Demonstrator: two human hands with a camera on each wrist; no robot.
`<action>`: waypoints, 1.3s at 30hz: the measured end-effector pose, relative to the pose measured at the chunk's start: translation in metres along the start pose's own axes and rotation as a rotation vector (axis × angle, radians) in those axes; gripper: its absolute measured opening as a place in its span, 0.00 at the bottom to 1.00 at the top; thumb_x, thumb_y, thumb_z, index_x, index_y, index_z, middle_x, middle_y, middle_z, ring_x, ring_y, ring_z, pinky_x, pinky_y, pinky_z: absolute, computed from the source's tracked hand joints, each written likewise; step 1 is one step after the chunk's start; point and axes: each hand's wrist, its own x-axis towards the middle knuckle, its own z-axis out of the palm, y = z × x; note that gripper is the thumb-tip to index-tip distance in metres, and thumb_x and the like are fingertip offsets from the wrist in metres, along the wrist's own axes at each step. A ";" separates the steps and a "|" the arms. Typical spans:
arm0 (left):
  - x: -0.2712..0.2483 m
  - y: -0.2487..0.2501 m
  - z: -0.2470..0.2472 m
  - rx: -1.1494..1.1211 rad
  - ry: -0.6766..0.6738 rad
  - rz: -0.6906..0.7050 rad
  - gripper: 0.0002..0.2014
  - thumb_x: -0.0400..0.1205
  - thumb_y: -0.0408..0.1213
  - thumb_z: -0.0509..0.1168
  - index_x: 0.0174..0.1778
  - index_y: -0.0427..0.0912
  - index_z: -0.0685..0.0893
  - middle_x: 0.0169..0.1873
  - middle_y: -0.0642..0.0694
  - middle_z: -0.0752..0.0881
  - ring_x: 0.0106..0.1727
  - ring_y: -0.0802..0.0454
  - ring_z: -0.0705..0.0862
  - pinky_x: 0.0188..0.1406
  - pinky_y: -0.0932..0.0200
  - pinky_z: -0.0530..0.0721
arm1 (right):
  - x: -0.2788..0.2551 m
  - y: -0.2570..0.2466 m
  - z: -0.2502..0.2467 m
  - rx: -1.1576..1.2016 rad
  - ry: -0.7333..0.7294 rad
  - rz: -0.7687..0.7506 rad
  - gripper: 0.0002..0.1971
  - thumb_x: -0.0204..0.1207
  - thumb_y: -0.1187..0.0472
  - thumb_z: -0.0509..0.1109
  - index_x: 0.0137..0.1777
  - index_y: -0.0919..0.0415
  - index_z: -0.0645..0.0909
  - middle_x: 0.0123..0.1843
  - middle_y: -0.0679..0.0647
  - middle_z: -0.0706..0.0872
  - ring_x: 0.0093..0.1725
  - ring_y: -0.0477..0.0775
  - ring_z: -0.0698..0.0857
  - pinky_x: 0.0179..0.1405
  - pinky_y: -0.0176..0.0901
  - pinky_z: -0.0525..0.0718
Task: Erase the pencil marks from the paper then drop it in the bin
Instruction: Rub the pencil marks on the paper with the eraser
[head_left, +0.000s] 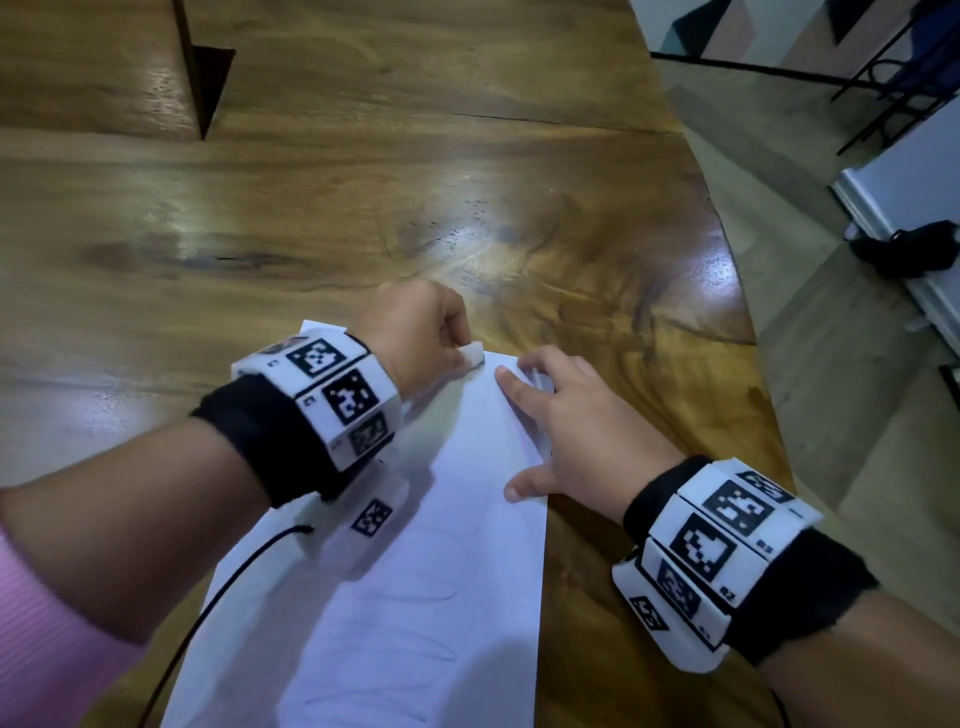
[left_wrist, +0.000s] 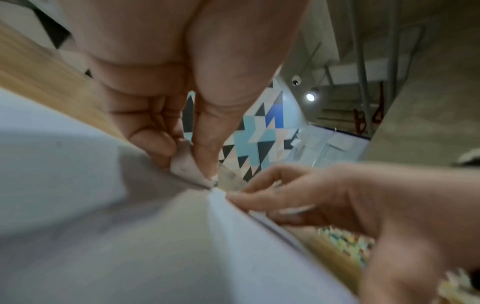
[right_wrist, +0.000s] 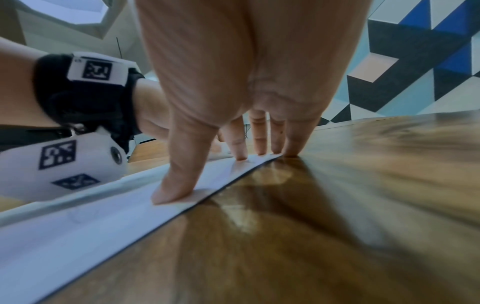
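A white sheet of paper (head_left: 405, 571) with faint pencil loops lies on the wooden table (head_left: 311, 208). My left hand (head_left: 415, 332) pinches a small white eraser (head_left: 474, 356) and holds it against the paper's far edge. In the left wrist view the eraser (left_wrist: 187, 166) sits between thumb and fingers, its smudged tip on the paper (left_wrist: 103, 226). My right hand (head_left: 561, 431) lies flat with spread fingers on the paper's right edge. The right wrist view shows the thumb and fingertips (right_wrist: 240, 152) pressing the sheet (right_wrist: 78, 222) down. No bin is visible.
The table's curved right edge (head_left: 727, 249) drops to a grey floor. A black object (head_left: 909, 249) lies on the floor beside a white board at right. A dark triangular gap (head_left: 208, 78) cuts into the tabletop at far left. A black cable (head_left: 208, 613) runs under my left forearm.
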 end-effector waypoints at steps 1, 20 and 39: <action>-0.001 0.002 0.003 0.030 0.000 0.007 0.06 0.70 0.38 0.74 0.36 0.41 0.85 0.23 0.56 0.76 0.33 0.51 0.77 0.29 0.62 0.69 | 0.000 0.000 0.000 -0.002 0.001 0.001 0.53 0.64 0.42 0.77 0.83 0.51 0.48 0.76 0.47 0.54 0.75 0.50 0.56 0.71 0.48 0.72; -0.002 0.006 0.002 0.104 -0.128 0.097 0.04 0.69 0.35 0.74 0.35 0.41 0.86 0.25 0.53 0.79 0.32 0.51 0.77 0.26 0.72 0.69 | 0.002 0.001 0.001 -0.011 -0.006 0.002 0.53 0.63 0.42 0.78 0.83 0.52 0.50 0.75 0.49 0.54 0.74 0.51 0.56 0.70 0.48 0.73; -0.007 0.011 0.007 0.184 -0.088 0.135 0.03 0.73 0.33 0.69 0.38 0.38 0.83 0.29 0.50 0.76 0.39 0.49 0.74 0.34 0.62 0.66 | 0.002 -0.001 0.001 0.008 -0.008 0.013 0.54 0.63 0.42 0.78 0.83 0.54 0.49 0.76 0.48 0.53 0.76 0.50 0.55 0.74 0.46 0.68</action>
